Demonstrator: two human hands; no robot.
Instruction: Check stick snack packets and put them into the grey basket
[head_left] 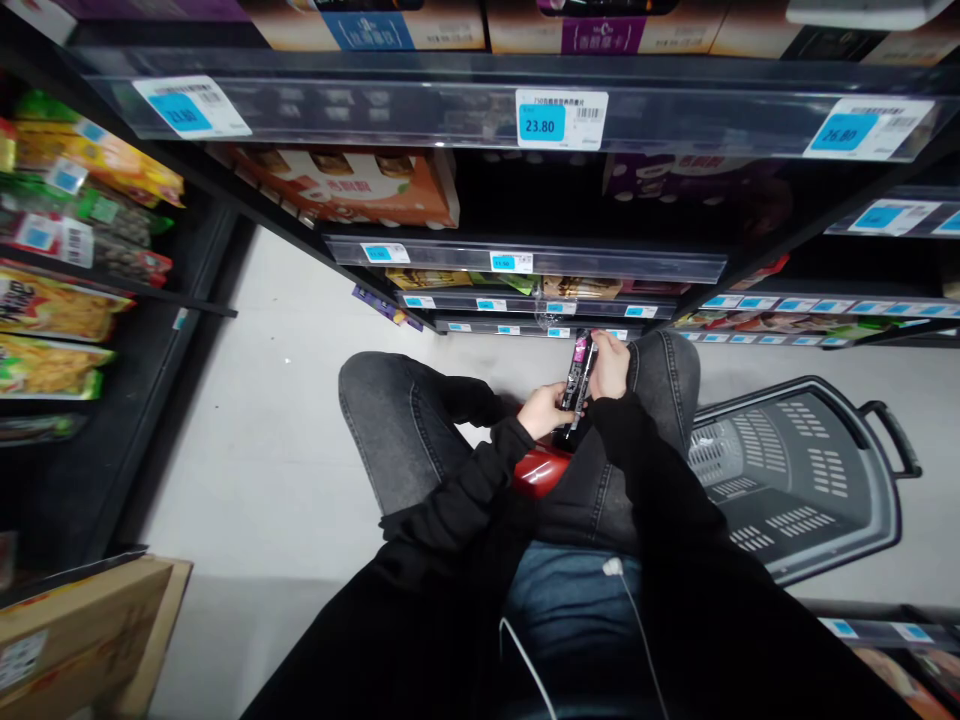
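Between my knees, a narrow black packet with a pink patch (579,372) is in both of my hands, its length running away from me. My left hand (544,410) grips its near left side with the fingers closed. My right hand (610,366) is closed around its right edge, higher up. The lettering on the packet is too small to read. Below it, between my legs, is a glossy red object (540,472), mostly covered by my thighs.
A grey shopping basket (795,470) with a black handle stands on the floor at right. Ahead rises a shelf unit (420,100) with boxed goods and price tags. Bagged snacks (60,300) fill the left rack, and a cardboard box (90,630) stands at lower left.
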